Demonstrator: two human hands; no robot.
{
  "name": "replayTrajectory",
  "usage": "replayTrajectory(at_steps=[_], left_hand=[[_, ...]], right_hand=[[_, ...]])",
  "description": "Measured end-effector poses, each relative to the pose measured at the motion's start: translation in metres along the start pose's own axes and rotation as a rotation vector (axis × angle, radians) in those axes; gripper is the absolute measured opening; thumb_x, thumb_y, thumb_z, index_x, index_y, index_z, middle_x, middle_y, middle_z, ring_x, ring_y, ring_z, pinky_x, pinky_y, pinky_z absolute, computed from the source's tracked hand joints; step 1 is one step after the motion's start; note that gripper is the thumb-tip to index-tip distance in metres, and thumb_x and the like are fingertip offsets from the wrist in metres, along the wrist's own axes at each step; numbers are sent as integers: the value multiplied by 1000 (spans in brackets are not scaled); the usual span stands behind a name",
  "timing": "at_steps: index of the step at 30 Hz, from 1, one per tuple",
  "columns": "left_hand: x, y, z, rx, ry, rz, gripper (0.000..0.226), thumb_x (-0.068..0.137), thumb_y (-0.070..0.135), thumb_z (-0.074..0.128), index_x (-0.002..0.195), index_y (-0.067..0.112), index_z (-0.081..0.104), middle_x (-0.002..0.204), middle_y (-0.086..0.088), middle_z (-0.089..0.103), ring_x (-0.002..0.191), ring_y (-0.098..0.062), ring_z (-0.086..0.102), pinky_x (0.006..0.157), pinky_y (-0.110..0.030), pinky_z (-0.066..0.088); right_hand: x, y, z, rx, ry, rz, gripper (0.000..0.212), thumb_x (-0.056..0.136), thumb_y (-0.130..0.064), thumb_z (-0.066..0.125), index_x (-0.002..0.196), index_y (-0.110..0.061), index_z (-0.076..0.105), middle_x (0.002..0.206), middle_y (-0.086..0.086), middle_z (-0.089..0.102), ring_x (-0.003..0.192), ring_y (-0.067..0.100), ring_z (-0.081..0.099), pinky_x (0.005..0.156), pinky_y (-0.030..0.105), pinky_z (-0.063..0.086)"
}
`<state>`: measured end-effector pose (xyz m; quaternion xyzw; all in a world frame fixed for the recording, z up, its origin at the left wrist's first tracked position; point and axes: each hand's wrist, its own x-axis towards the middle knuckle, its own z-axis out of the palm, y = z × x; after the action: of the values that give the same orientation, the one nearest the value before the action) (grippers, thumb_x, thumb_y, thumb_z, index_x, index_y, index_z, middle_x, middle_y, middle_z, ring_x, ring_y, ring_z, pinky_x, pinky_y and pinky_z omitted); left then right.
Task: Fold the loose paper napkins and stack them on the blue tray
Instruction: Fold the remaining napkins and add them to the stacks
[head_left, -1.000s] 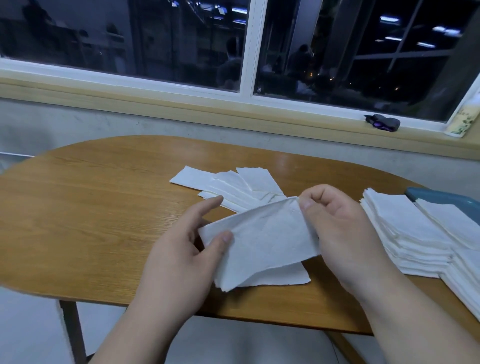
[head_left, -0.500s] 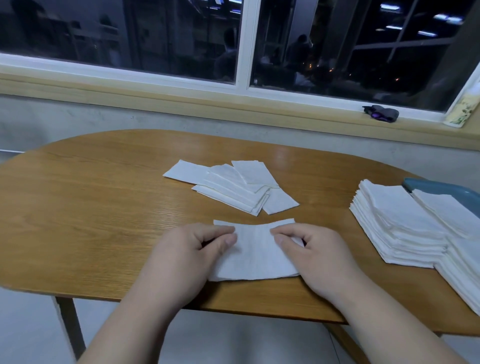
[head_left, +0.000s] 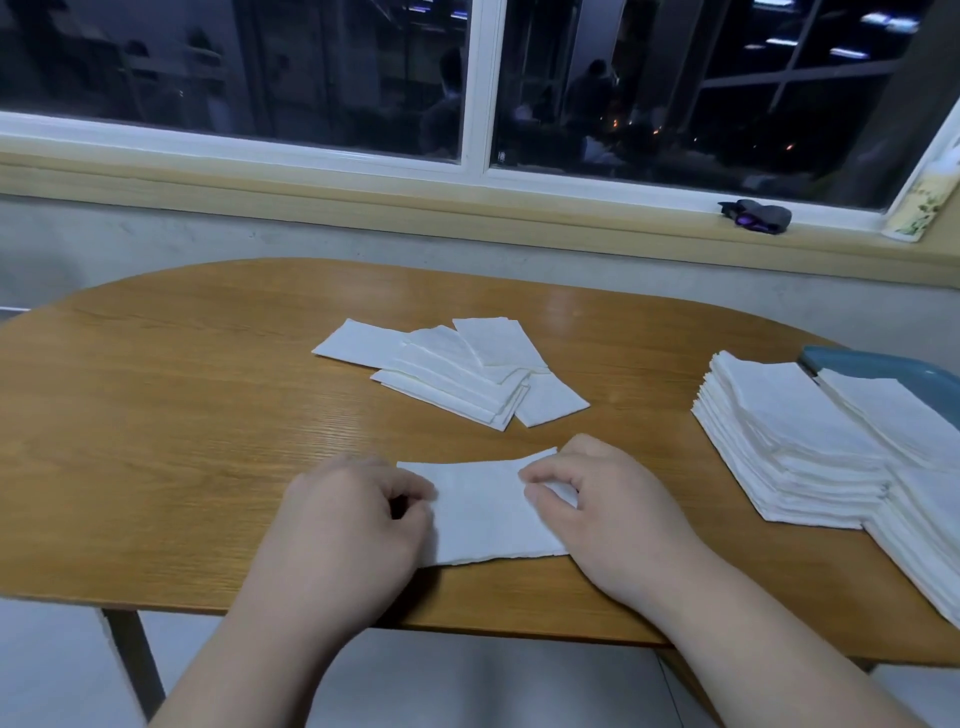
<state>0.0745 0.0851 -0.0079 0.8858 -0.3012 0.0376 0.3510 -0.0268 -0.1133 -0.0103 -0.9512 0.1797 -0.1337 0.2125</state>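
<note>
Oval wood-grain table (head_left: 156, 415) w/ dark leg (head_left: 132, 665) on pale floor (head_left: 47, 670). Behind it: grey wall (head_left: 156, 244), light wood sill (head_left: 363, 202), white-framed window (head_left: 480, 88), dark outside, lights reflected in glass. Small dark obj. (head_left: 756, 215) on sill, right side.

You work in a dim room; the window (head_left: 337, 78) is dark and shows faint reflections and tiny lights. Soft light from above leaves a pale shine on the table (head_left: 561, 306). The white napkin stacks (head_left: 789, 431) look brightest. Everything is a little soft, and the windowsill (head_left: 260, 192) bends near the edges
</note>
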Motion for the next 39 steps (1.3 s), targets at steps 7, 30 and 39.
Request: replayTrajectory(at_steps=[7, 30, 39], left_hand=[[-3, 3, 0, 85, 18, 15, 15, 86, 34, 59, 90, 41, 71, 79, 15, 52, 91, 1, 44, 92, -30, 37], [2, -7, -4, 30, -51, 11, 15, 86, 38, 56, 96, 42, 67, 89, 18, 53, 94, 2, 44, 95, -27, 34], [4, -9, -5, -189, 20, -34, 32, 87, 45, 60, 118, 46, 59, 110, 29, 42, 116, 2, 34, 101, -30, 40]], right_hand=[[48, -13, -17, 33, 162, 64, 11, 91, -39, 61, 91, -34, 71, 97, -15, 49, 87, 6, 53, 74, 29, 44], [165, -19, 1, -151, 141, 127, 28, 97, -22, 44, 83, -17, 68, 81, 2, 70, 75, 22, 65, 61, 36, 53], [83, -49, -51, 253, 341, -87, 13, 99, -31, 55, 92, -35, 65, 82, -15, 69, 74, 5, 62, 59, 21, 48]])
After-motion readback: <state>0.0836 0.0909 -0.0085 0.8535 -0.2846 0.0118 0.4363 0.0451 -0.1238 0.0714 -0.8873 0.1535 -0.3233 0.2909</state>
